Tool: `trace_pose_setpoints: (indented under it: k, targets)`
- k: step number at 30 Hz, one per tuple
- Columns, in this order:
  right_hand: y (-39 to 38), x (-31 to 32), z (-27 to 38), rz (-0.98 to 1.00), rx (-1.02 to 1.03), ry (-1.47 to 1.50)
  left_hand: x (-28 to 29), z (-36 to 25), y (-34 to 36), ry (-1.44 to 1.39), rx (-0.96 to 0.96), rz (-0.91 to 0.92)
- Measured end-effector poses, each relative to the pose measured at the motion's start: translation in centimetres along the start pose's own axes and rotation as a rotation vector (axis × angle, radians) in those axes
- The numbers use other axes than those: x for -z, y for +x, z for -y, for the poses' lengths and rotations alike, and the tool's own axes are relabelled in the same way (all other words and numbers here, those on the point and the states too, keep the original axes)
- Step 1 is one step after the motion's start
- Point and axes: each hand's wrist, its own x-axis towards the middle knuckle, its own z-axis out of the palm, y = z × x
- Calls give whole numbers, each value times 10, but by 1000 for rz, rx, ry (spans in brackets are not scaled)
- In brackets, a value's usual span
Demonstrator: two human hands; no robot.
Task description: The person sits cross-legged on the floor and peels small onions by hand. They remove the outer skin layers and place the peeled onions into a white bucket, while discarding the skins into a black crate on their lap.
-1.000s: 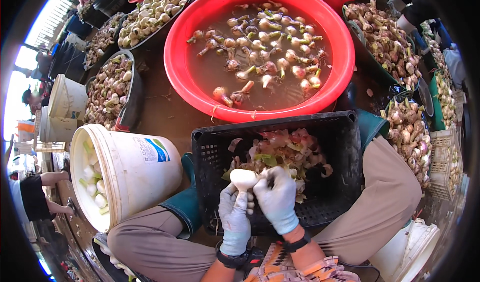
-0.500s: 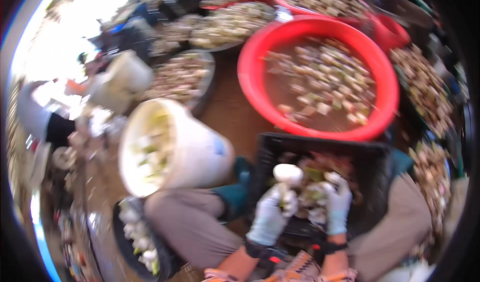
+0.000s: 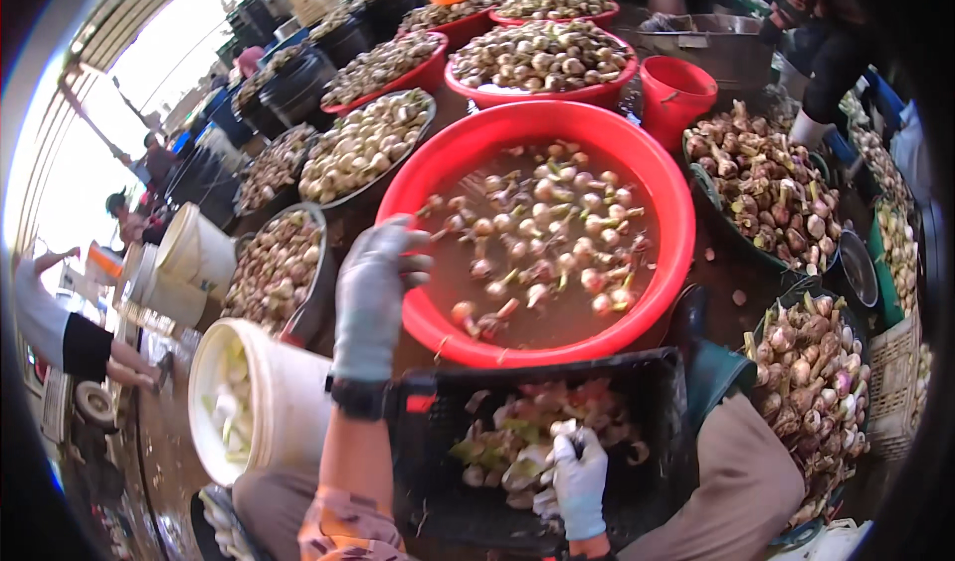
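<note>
My left hand, in a whitish glove, reaches up to the left rim of a big red basin; its fingers are apart and hold nothing I can see. Garlic bulbs with short stems float in the basin's brown water. My right hand, also gloved, is closed over a black crate between my knees. A small dark piece and a whitish bit show at its fingers; I cannot make out what it grips. Peeled skins and leaf scraps lie in the crate.
A white bucket with pale peeled bulbs lies tilted at my left. Heaped garlic fills tubs at right and red basins farther back. A red bucket stands behind the basin. Other people are at the far right and left.
My left hand has left the crate, where a white bulb showed at it, and risen to the red basin. My right hand stays over the crate. The view has tilted up and shifted.
</note>
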Motion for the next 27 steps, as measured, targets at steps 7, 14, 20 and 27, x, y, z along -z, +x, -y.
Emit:
trace_pose_setpoints:
  k: [7,14,20,27]
  targets:
    - [16,-8,-9,70,-134,139,-52,198,130,1431,105,626]
    - [32,-5,3,46,-180,170,-50,249,128,1553,243,756]
    - [24,-9,9,83,-106,166,-36,163,142,1135,540,623]
    - [22,-6,3,101,-93,161,-8,163,129,1700,389,659]
